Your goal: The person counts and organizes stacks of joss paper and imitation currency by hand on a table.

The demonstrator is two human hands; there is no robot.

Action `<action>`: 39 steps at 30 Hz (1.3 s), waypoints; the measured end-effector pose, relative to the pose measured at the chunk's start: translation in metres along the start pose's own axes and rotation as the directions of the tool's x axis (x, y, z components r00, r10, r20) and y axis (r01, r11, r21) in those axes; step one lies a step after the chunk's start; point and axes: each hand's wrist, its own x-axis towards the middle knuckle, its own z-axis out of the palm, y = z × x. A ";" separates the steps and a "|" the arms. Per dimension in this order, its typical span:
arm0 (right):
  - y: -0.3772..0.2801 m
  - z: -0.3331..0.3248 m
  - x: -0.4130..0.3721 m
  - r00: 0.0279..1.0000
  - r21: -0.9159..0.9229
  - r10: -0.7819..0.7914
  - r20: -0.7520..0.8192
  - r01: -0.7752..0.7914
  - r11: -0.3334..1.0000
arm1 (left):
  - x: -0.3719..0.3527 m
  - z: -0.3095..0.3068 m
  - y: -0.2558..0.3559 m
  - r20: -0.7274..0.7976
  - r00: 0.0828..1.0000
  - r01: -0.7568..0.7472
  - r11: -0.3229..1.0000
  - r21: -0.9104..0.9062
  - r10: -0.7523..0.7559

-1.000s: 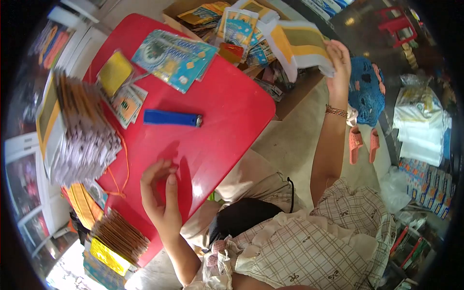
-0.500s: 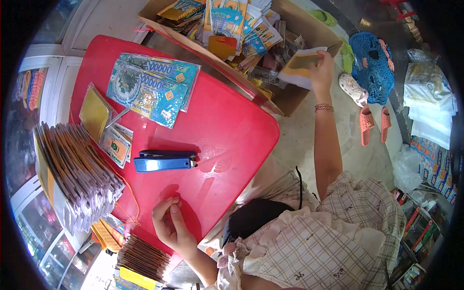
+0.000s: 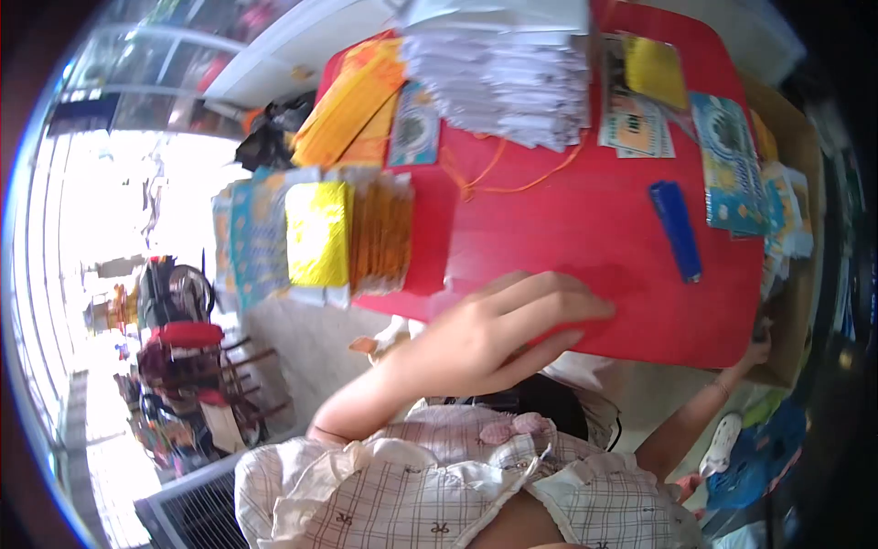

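My left hand (image 3: 503,334) reaches over the near edge of the red table (image 3: 512,233), its fingers stretched out and nothing in them. To its right lies a blue stapler (image 3: 677,231). My right hand (image 3: 757,349) is low beside the cardboard box (image 3: 794,343) past the table's right end. Its fingers are small and dark there, so what they hold, if anything, is not clear. Plastic-wrapped blue play-money notes (image 3: 732,165) lie near the stapler. A tall stack of white-edged paper packets (image 3: 503,82) stands at the far side, with an orange cord (image 3: 521,189) before it.
Bundled packets with a shiny yellow one (image 3: 318,233) sit at the table's left edge. Orange packs (image 3: 357,105) and a gold packet (image 3: 655,71) lie farther back. Blue slippers (image 3: 759,457) are on the floor at right. A motorbike (image 3: 183,302) stands outside at left.
My view has swung left. My left hand has straightened its curled fingers over the table. My right hand, which held a white-and-yellow paper packet above the box, is now lower beside the box.
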 end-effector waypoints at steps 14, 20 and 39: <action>-0.289 -0.178 -0.012 0.925 0.708 -0.135 0.355 -0.172 0.685 | 0.069 -0.220 -0.079 -0.022 0.990 0.091 0.503 0.860 -0.141; -0.328 -0.178 -0.052 0.940 0.771 -0.279 0.194 0.030 0.636 | 0.089 -0.225 -0.173 -0.075 0.602 0.327 0.160 0.931 -0.795; -0.317 -0.170 -0.063 0.954 0.627 -0.274 -0.124 0.289 0.723 | 0.076 -0.232 -0.185 0.329 0.842 -0.035 0.566 0.824 -0.427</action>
